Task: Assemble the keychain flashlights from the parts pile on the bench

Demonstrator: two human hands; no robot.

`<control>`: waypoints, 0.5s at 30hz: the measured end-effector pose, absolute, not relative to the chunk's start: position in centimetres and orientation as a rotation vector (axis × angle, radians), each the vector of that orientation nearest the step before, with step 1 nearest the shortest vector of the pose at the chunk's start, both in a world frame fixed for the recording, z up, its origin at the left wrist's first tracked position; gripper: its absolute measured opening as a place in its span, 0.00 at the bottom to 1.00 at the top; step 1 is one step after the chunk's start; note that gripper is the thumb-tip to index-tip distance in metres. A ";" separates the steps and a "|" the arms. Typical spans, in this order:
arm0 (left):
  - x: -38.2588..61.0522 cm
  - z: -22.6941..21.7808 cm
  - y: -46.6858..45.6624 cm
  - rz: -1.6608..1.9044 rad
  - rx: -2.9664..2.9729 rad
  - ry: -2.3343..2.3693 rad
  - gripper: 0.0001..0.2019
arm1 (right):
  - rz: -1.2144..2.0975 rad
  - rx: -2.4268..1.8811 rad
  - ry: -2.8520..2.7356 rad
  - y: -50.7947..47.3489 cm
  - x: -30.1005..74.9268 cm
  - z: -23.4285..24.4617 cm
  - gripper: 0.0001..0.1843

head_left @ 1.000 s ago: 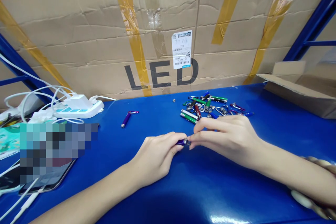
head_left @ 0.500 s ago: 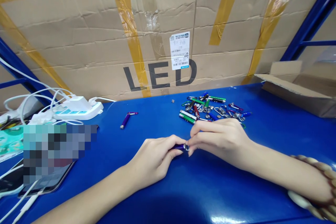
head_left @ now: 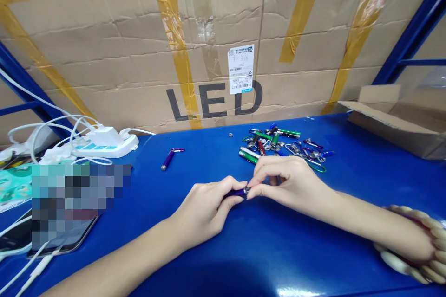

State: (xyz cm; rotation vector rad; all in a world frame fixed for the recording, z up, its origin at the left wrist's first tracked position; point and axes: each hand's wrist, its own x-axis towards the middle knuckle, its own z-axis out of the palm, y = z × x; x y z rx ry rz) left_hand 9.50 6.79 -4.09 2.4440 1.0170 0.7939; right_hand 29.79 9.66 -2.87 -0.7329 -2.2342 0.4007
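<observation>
My left hand (head_left: 205,209) is closed around a small purple keychain flashlight (head_left: 236,192), gripping its body low over the blue table (head_left: 278,250). My right hand (head_left: 292,183) pinches the metal tip of the same flashlight with thumb and fingertips. Just behind my right hand lies a pile of small flashlights and carabiner clips (head_left: 284,145) in green, red, blue and silver. One lone purple flashlight with a clip (head_left: 169,158) lies apart to the left.
A big taped cardboard box marked LED (head_left: 216,46) stands along the back. A white power strip with cables (head_left: 101,144) and a phone (head_left: 59,236) sit at the left. An open carton (head_left: 393,118) is at the right. A tiny metal part (head_left: 230,134) lies behind.
My right-hand fingers have curled in tighter on the flashlight's tip and shifted slightly. My left hand has stayed in place holding the body.
</observation>
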 end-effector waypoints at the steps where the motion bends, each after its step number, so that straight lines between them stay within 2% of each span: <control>1: 9.5 -4.1 6.8 0.798 2.444 1.018 0.06 | 0.433 -0.768 -2.215 9.6 29.7 -2.9 0.11; 7: 9.4 -4.2 6.6 0.817 2.462 1.051 0.08 | 0.616 -0.926 -2.105 9.4 29.2 -2.8 0.10; 12: 9.5 -4.1 6.7 0.822 2.455 1.078 0.10 | 0.629 -0.943 -2.082 9.5 29.1 -2.6 0.16; 15: 9.5 -4.1 6.8 0.836 2.421 1.086 0.11 | 0.641 -0.938 -2.073 9.5 29.1 -2.5 0.16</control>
